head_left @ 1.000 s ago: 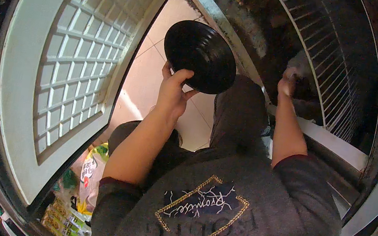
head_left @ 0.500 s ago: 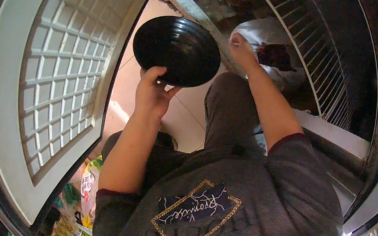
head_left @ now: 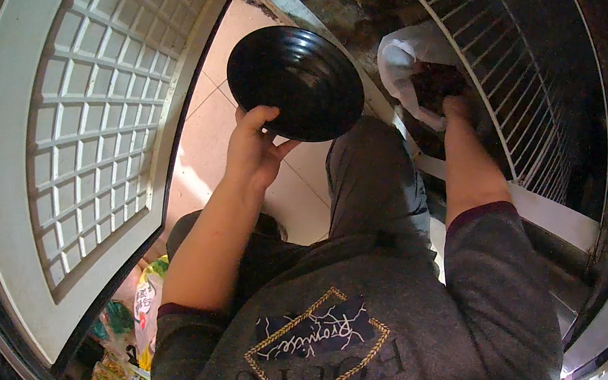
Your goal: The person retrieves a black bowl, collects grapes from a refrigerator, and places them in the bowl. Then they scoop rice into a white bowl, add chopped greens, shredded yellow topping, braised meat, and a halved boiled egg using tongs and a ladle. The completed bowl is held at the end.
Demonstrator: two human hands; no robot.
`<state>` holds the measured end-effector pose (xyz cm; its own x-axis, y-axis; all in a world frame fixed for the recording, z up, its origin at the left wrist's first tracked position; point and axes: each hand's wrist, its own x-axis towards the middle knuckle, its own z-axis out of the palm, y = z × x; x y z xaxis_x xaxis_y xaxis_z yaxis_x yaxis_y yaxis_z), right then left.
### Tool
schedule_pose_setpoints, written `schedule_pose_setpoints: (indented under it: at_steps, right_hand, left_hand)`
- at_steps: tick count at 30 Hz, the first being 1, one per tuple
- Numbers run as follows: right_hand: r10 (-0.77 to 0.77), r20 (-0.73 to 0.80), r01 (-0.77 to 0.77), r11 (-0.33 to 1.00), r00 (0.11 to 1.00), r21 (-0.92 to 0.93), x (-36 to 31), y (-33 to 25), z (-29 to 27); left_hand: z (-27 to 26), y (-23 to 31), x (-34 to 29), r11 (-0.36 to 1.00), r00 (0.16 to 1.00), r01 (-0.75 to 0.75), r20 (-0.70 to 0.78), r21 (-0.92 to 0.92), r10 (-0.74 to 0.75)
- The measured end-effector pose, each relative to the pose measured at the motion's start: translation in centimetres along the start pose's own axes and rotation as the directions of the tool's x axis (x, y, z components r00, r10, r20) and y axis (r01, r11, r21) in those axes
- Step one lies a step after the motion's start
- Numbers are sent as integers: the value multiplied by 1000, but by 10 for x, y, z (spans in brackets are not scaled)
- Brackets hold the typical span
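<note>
head view, looking down into an open fridge. landmark is the wire shelf: off to its left swings the big white door with its grid panel, and under it is the grimy fridge floor. the black bowl sits left of the shelf, over the tile, left hand pinching its near rim with thumb on top. white plastic bag lies just under the shelf's front edge, right hand on it, but can't tell if the fingers are closed. one-handed rim grip looks iffy, so the bowl could tip. the bag might snag on the wire.
</note>
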<state>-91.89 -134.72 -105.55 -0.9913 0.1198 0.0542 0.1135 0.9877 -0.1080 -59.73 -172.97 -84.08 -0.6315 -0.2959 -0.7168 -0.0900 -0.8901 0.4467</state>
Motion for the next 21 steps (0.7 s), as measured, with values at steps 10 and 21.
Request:
schedule_pose_setpoints:
  at_steps: [10,21]
  right_hand:
    - [-134,111,144,985,985,-91,0,-28,-40]
    - [-211,129,227,966,969,-121,12,-19,-38]
  left_hand:
    - [0,-4,-2,1000,1000,-8,-15,31,8]
    - [4,-9,-5,998,1000,2,-22,66,-1]
